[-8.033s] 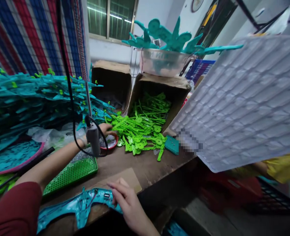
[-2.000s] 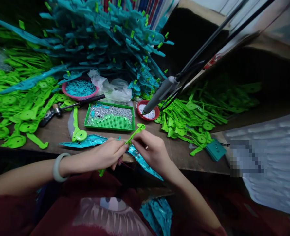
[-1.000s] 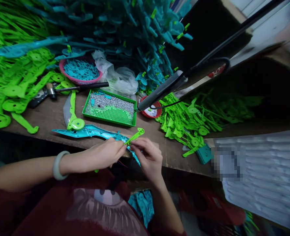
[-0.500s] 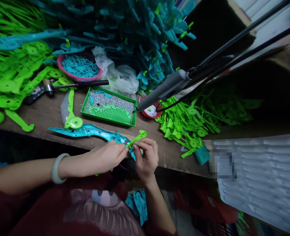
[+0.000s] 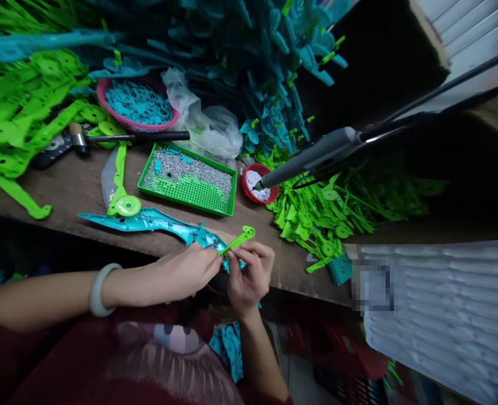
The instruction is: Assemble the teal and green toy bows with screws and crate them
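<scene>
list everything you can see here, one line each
green lever: one, bright green, front centre
teal shell: one, teal, lying beneath the lever
mesh tray: one, green, centre, holding silver screws
dish: one, red, right of tray
bowl: one, pink, back left, holding teal bits
hammer: one, black handle, behind tray
power screwdriver: one, grey, hanging over dish
green parts: two heaps, green, left and right
teal parts: one heap, teal, back
left hand: one, pinching lever
right hand: one, pinching lever

Bright green lever (image 5: 237, 241), teal shell (image 5: 156, 220), green tray (image 5: 189, 194).
</scene>
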`<state>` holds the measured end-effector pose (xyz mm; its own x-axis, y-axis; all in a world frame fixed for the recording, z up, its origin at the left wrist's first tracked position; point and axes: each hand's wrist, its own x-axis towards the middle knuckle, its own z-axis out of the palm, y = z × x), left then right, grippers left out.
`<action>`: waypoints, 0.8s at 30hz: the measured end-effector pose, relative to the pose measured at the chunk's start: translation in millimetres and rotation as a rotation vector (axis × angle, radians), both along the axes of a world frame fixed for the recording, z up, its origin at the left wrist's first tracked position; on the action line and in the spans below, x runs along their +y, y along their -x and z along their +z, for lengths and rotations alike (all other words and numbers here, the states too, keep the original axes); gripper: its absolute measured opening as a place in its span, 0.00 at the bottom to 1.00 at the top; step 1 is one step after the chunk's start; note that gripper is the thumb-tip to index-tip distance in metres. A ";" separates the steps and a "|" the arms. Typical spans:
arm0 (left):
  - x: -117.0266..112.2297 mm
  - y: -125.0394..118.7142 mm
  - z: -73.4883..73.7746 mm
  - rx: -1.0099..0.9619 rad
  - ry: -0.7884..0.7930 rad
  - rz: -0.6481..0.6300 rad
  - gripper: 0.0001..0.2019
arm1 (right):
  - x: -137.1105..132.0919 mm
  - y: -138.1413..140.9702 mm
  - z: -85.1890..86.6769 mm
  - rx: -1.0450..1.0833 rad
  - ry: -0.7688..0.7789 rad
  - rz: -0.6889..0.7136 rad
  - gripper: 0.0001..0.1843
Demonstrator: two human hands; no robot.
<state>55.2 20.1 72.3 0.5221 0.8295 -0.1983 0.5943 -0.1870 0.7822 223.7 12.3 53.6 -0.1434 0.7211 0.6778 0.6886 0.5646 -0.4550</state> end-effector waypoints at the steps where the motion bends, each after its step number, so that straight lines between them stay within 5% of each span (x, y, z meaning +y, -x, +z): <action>1: -1.4 0.0 -2.7 -0.012 -0.029 -0.007 0.19 | -0.7 0.3 -1.5 0.014 -0.012 -0.024 0.09; 14: -15.2 3.2 -36.3 -0.011 -0.406 -0.036 0.12 | -5.9 3.8 8.6 0.103 0.114 0.019 0.14; 17: -14.2 0.2 -30.5 -0.016 -0.344 -0.060 0.14 | -5.6 3.9 2.9 0.386 0.336 -0.027 0.06; 20: -9.3 -2.0 -23.4 -0.036 -0.195 -0.043 0.17 | -4.5 2.0 -3.6 0.767 0.651 0.020 0.10; 24: 9.8 -0.4 -13.3 -0.123 -0.156 -0.145 0.19 | -2.6 -10.6 1.2 0.793 0.875 0.163 0.10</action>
<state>55.6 29.8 59.0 0.6505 0.7595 -0.0010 0.4544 -0.3881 0.8018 234.3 9.7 54.8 -0.0393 0.9948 -0.0938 -0.0097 -0.0942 -0.9955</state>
